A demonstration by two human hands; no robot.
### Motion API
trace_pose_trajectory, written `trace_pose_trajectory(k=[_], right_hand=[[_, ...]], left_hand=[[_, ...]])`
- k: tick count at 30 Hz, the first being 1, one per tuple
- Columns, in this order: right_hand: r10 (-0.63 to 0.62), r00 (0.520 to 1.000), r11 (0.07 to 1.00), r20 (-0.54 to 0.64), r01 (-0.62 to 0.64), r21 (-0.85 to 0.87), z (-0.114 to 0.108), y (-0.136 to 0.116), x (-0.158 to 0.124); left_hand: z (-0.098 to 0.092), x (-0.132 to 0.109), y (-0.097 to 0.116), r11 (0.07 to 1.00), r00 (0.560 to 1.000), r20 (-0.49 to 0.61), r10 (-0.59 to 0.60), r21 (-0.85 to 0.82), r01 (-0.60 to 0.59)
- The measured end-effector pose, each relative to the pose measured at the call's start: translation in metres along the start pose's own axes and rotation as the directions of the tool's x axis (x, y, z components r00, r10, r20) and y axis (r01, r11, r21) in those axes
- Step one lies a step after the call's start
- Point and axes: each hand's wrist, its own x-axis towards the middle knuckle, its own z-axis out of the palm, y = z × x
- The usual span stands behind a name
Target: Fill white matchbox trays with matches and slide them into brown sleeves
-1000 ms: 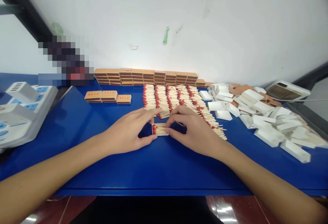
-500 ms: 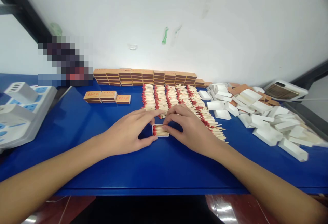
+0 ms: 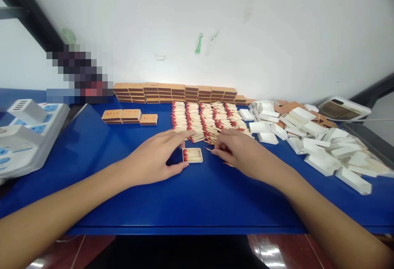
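A small white matchbox tray (image 3: 197, 162) lies flat on the blue table, with red-headed matches inside, their heads towards the left. My left hand (image 3: 155, 154) steadies the tray's left end, thumb at the near corner and fingers at the far side. To the right of the tray, my right hand (image 3: 243, 150) pinches a single match (image 3: 208, 149), whose red head points left. Just behind both hands, loose matches (image 3: 192, 117) are laid out in several rows. My right hand covers part of the rightmost rows.
Stacked orange matchboxes (image 3: 166, 90) line the wall. A few more matchboxes (image 3: 131, 116) stand nearer on the left. White empty trays (image 3: 320, 156) are heaped at right beside a phone (image 3: 344, 109). A power strip (image 3: 46, 137) with plugs sits at far left.
My right hand has moved right, away from the tray, and now a single match shows in its fingertips. My left hand has stayed at the tray.
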Motion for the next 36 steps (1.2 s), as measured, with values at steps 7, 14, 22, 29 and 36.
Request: trace_pose_trajectory(k=[7, 14, 22, 29, 36], right_hand=[[-0.225, 0.957, 0.971, -0.185, 0.236, 0.039, 0.006, -0.014, -0.002], [-0.305, 0.921, 0.952, -0.243, 0.296, -0.073, 0.020, -0.026, 0.004], [-0.263, 0.932, 0.964, -0.248, 0.243, -0.109, -0.002, 0.015, 0.001], [-0.202, 0.969, 0.977, -0.143, 0.190, -0.096, 0.001, 0.018, 0.003], [-0.183, 0.978, 0.980, -0.100, 0.174, -0.096, 0.003, 0.016, 0.003]], left_hand=[[0.003, -0.001, -0.001, 1.000, 1.000, -0.009, 0.029, -0.010, -0.029], [0.003, 0.000, 0.004, 0.999, 0.999, 0.007, 0.035, -0.025, -0.035], [0.001, -0.003, 0.000, 0.999, 0.999, -0.009, 0.037, 0.010, -0.037], [0.001, -0.002, 0.001, 0.999, 1.000, -0.001, 0.029, 0.015, -0.029], [0.001, -0.002, 0.001, 1.000, 1.000, 0.007, 0.021, 0.022, -0.021]])
